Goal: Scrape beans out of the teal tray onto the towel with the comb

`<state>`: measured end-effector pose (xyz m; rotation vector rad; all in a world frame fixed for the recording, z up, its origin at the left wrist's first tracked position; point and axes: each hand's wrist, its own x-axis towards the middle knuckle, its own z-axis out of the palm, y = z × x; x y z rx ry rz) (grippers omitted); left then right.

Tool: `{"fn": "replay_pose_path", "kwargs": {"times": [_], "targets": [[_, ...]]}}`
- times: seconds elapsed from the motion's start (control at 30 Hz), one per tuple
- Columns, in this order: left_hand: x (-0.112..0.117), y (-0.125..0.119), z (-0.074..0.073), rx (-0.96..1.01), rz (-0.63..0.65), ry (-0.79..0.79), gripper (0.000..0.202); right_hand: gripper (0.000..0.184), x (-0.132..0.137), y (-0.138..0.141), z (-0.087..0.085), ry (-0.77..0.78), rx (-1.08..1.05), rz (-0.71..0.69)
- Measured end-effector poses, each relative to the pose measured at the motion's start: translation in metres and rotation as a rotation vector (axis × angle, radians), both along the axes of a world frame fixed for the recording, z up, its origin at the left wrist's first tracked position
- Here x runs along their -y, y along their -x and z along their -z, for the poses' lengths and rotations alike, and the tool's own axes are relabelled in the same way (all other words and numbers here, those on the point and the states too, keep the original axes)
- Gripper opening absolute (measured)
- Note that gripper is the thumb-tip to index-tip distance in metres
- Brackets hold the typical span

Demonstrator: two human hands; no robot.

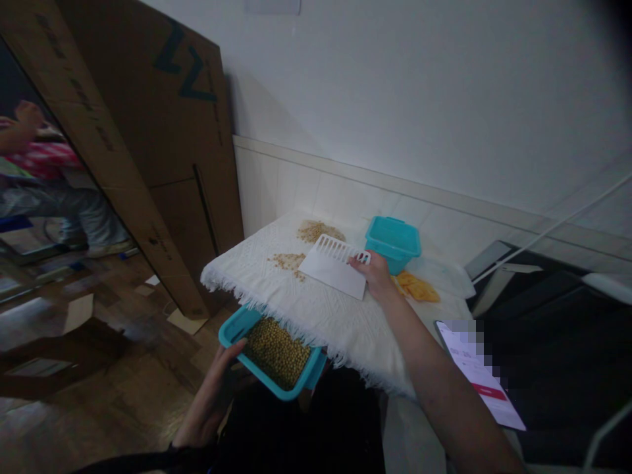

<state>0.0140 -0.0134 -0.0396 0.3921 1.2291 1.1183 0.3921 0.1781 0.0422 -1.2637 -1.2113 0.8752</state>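
Note:
My left hand [222, 368] grips the left side of a teal plastic container [284, 394], thumb over its rim. Round tan beans [279, 349] cover the inside of this container, which sits just below the front edge of the table. In my right hand [376, 273] is a white slotted scraper [333, 266], its solid blade lying low over the white fringed cloth [355, 322]. Two patches of loose beans lie by the scraper: a larger heap [318, 230] behind it and a thinner scatter [289, 262] to its left.
A second teal container [392, 240] stands at the back right, near a yellow cloth [417, 288]. A phone [478, 375] with a lit screen lies at the right. A tall cardboard box [162, 131] rises on the left, with another person [44, 158] beyond it.

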Motion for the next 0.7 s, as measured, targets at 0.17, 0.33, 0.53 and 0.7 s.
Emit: {"fn": "replay_pose_path", "kwargs": {"times": [0.17, 0.33, 0.53, 0.7], "targets": [[0.001, 0.0, 0.001, -0.001, -0.007, -0.004, 0.086, 0.073, 0.003, 0.004, 0.001, 0.029, 0.02, 0.064], [0.002, -0.001, -0.003, 0.013, 0.015, -0.002, 0.094, 0.072, 0.005, 0.012, 0.001, 0.02, 0.001, 0.037], [0.0, 0.0, 0.003, 0.015, 0.0, 0.007, 0.102, 0.07, 0.004, 0.016, 0.006, 0.007, 0.005, 0.021], [-0.002, -0.002, 0.002, -0.005, -0.007, 0.053, 0.093, 0.071, 0.003, 0.017, 0.01, -0.009, 0.002, 0.021]]}}
